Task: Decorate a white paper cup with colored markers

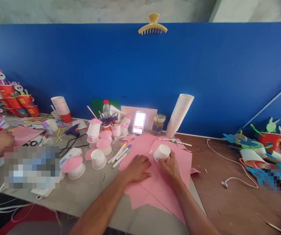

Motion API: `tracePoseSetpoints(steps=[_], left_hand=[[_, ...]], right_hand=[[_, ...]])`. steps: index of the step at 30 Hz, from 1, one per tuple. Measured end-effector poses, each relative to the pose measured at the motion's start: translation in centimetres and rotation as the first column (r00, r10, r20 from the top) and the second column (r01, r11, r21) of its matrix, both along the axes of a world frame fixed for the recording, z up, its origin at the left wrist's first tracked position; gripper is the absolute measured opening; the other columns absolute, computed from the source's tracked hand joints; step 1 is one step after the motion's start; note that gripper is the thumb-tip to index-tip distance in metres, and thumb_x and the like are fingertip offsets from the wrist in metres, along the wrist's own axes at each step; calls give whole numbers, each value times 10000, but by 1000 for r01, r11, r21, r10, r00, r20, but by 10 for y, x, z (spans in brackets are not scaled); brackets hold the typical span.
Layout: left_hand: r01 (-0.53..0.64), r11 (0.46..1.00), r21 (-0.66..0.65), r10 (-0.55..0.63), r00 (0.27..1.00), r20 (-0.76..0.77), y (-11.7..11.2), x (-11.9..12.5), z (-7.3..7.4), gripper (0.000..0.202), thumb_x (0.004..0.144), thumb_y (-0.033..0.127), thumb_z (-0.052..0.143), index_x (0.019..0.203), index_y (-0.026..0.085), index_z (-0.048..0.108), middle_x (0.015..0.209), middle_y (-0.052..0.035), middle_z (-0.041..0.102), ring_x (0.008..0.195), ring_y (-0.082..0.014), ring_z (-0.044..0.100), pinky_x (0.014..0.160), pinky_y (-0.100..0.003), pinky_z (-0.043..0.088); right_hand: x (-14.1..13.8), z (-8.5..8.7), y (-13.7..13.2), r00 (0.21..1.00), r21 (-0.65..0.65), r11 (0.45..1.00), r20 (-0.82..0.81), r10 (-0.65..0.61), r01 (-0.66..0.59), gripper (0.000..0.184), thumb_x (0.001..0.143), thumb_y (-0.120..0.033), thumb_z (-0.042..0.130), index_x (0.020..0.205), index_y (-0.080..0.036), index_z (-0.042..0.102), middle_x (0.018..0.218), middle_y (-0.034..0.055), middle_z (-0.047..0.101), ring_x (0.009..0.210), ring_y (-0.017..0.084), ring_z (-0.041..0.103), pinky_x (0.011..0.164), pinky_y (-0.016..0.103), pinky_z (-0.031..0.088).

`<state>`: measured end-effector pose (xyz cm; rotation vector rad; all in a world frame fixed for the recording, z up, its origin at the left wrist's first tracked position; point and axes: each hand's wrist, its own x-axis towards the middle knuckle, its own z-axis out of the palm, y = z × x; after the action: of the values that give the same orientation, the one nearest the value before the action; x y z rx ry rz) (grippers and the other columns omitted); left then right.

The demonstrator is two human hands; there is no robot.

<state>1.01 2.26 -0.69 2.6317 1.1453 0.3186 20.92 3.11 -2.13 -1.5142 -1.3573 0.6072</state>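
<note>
My right hand (170,164) has its thumb and fingers around the lower part of a white paper cup (163,151), which tilts slightly over pink paper sheets (152,186). My left hand (139,168) lies flat on the same pink paper, fingers stretched out, holding nothing. Between the hands and a little beyond them is a small pale piece (150,152), perhaps an eraser. Several markers (120,155) lie left of my left hand. Beside them stands another white paper cup (98,159), upside down. Cups with pink paper discs (73,164) on top stand farther left.
A leaning tall stack of paper cups (180,114) and a glass jar (158,124) stand at the back. A white cable (238,163) crosses the brown table at right. A co-worker's hand (2,140) is at far left, near a power strip (73,153) and glue gun (73,129).
</note>
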Motion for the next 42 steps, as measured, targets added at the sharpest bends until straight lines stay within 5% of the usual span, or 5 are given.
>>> tracePoseSetpoints(steps=[10,17,28,33,42], left_hand=[[8,999,33,-8,1000,-22,-1,0,-5,466,836,563,603,1155,223,608,1305,-100,555,1259,-321,443,1064,-499,342],[-24,999,22,24,1000,-5,-5,0,-8,519,855,565,566,1210,186,585,1337,-126,536,1289,-332,426,1114,-516,297],[-41,999,-1,41,999,14,-7,5,-13,610,878,514,547,1374,170,461,1474,-157,434,1366,-369,355,1123,-535,277],[-53,998,16,53,998,24,-7,4,-13,536,859,525,576,1263,174,559,1411,-155,484,1321,-370,389,1102,-525,308],[-84,996,32,83,996,18,-8,4,-13,441,876,496,580,1192,188,575,1368,-154,489,1349,-349,368,1121,-546,270]], right_hand=[[0,-10,8,987,141,986,125,-105,87,534,653,-442,673,1107,-185,555,1042,121,588,992,331,561,814,454,493],[-34,-3,39,969,193,981,243,-48,1,477,672,-423,673,1067,-181,558,1014,115,636,980,327,573,836,471,476],[-101,-1,91,887,-85,989,437,149,-125,469,708,-312,666,1131,-135,569,1136,188,652,1115,351,580,933,452,438],[-91,-2,88,893,-114,987,424,151,-113,538,684,-331,689,1170,-148,549,1116,161,660,1059,325,614,893,435,472],[-13,2,35,922,271,961,382,-59,-51,376,836,-363,506,1125,-134,581,1111,177,638,1087,311,580,973,508,439]])
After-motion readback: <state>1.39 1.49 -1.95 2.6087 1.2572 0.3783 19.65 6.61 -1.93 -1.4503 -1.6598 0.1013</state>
